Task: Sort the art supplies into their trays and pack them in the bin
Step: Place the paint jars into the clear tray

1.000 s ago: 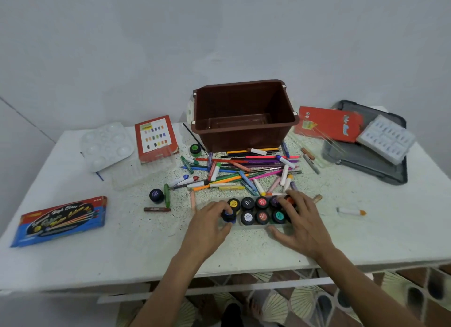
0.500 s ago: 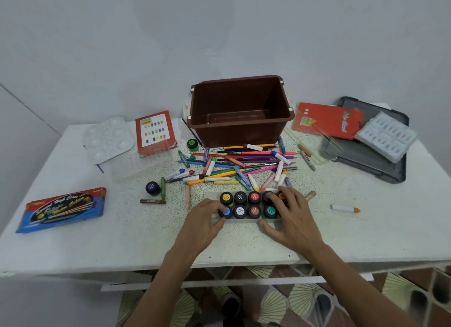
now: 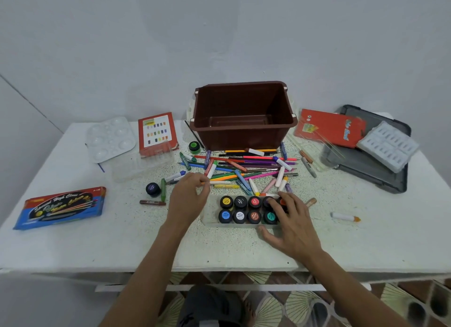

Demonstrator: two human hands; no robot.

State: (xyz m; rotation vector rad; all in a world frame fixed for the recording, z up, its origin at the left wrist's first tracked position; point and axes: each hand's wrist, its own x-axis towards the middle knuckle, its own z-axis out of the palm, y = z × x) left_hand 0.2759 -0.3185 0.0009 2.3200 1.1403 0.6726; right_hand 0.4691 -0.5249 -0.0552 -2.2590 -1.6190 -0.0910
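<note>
Left hand (image 3: 188,199), right hand (image 3: 291,225), forearms (image 3: 152,263) bare; dark grey garment (image 3: 214,304) below.

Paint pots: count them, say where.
11. Nine in the tray: five far row, four near. Loose: purple pot left of the left hand, green pot beside the bin. The right hand may hide another.

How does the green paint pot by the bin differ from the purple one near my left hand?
The green paint pot has a bright green lid; the purple paint pot has a dark, purple-labelled lid. The green one stands by the front left corner of the brown bin; the purple one beside a green crayon, nearer you. Both stand upright outside the paint tray.
</note>
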